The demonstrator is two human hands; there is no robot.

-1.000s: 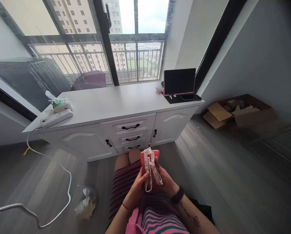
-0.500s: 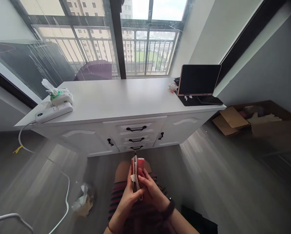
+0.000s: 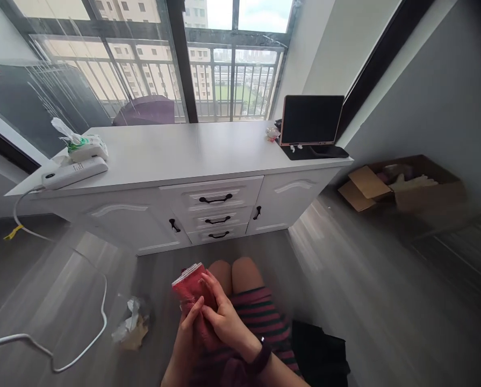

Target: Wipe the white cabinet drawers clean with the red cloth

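Note:
A flat red wallet-like item (image 3: 189, 285) with pale, layered edges at its far end is held over my lap, tilted to the left. Its exact kind is hard to make out. My left hand (image 3: 187, 328) grips it from below and the left side, thumb lying on the red face. From the right, my right hand (image 3: 224, 317) closes on it, fingers along its right edge and thumb near the left thumb. The lower part of the item is partly covered by both hands.
Ahead stands a white cabinet (image 3: 143, 161) with drawers. On it are a tissue pack (image 3: 87, 148), a power strip (image 3: 74, 172) and a dark-screened monitor (image 3: 313, 121). A cardboard box (image 3: 429, 196) sits right; a white cable (image 3: 103, 301) and crumpled plastic (image 3: 129, 325) lie on the floor.
Both hands have turned the red item from edge-on to face-up and shifted it left. My right fingers have moved to its right edge. The view has shifted slightly.

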